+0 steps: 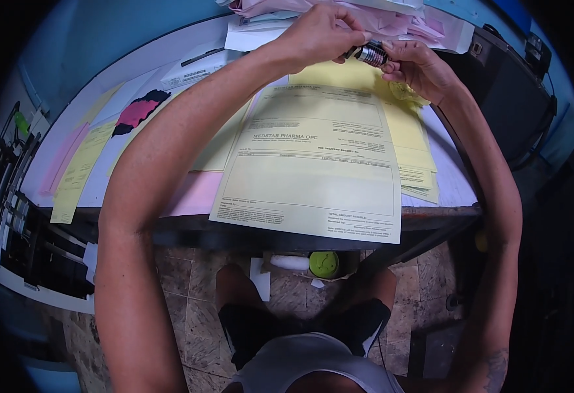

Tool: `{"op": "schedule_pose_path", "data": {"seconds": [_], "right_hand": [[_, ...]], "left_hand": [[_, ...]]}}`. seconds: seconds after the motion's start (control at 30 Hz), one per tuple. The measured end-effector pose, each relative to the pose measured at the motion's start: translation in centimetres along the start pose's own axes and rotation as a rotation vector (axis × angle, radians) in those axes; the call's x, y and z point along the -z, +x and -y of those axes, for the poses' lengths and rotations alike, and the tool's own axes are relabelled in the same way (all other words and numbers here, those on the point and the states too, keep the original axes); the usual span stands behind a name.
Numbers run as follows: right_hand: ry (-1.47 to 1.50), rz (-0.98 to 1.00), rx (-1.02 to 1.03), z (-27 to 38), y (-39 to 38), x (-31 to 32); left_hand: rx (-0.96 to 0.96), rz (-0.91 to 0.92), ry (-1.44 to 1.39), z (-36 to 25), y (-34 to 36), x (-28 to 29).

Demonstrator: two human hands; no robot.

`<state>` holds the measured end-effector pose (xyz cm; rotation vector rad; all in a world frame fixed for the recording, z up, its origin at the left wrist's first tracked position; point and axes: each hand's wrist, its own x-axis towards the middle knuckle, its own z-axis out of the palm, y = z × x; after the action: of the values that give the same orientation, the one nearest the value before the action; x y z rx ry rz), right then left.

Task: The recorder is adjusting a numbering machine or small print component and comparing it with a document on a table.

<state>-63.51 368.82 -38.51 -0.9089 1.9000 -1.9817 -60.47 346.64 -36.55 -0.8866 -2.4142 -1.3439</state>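
Both my hands are raised over the far part of the table, holding a small dark metal device (369, 55) with a shiny ridged cylinder between them. My left hand (320, 36) pinches its left end, with thumb and fingers closed. On the other end, my right hand (419, 64) has its fingers curled around the device. Below them lies a yellow printed form (316, 173), its near edge hanging past the table's front edge. More yellow sheets (415, 147) lie under the form. A crumpled yellow piece (405, 93) is just under my right hand.
Stacked pink and white papers (398, 26) fill the table's back. On the left are a pink-and-black cloth (141, 112), yellow slips (84, 164) and a white box (192, 71). Dark equipment (497, 85) stands at the right. Beneath the table sits a green round object (324, 264).
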Motion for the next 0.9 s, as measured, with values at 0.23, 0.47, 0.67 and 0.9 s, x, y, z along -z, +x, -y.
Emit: {"op": "schedule_pose_path", "data": {"seconds": [0.23, 0.47, 0.67, 0.9], "right_hand": [[-0.385, 0.01, 0.094, -1.3, 1.1, -1.0], [-0.426, -0.071, 0.099, -2.8, 0.5, -0.3], [-0.531, -0.064, 0.103, -3.5, 0.7, -0.2], [-0.671, -0.046, 0.081, -4.1, 0.7, -0.7]], "left_hand": [[-0.033, 0.11, 0.058, 3.2, -1.6, 0.9], [-0.083, 0.088, 0.014, 5.7, -1.0, -1.1], [-0.069, 0.029, 0.097, 6.7, -1.6, -1.8], [-0.105, 0.007, 0.099, 8.1, -2.1, -2.6]]}}
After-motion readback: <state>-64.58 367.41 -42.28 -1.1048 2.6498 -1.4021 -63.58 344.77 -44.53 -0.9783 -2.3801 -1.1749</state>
